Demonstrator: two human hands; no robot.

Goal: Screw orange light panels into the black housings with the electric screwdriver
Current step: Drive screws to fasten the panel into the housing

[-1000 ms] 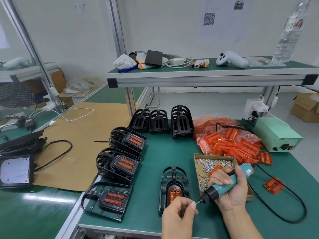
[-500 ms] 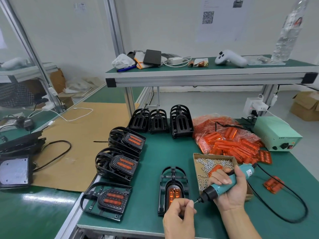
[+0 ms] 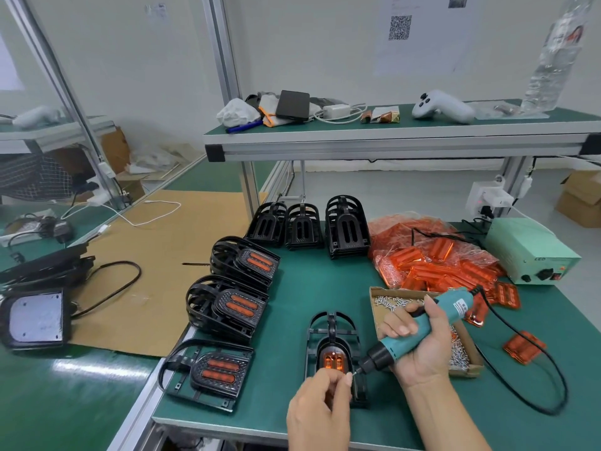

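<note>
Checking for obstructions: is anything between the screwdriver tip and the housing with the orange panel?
Only the left hand: its fingertips pinch at the electric screwdriver tip, just over the black housing. Nothing else visible intervenes.

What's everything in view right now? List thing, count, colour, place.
housing in work: one, black, orange panel seated, bench front centre
finished housing stacks: three, black with orange panels, bench left
empty housing stacks: three, black, bench rear
bag of light panels: one, orange, bench right rear
loose panels: a few, orange, right of the box
screw box: one, brown cardboard, silver screws, under the right hand
electric screwdriver: one, teal, tip at the housing
power supply: one, pale green, far right
controller: one, white, upper shelf
left hand: fingers pinched at the driver tip
right hand: grips the screwdriver
</note>
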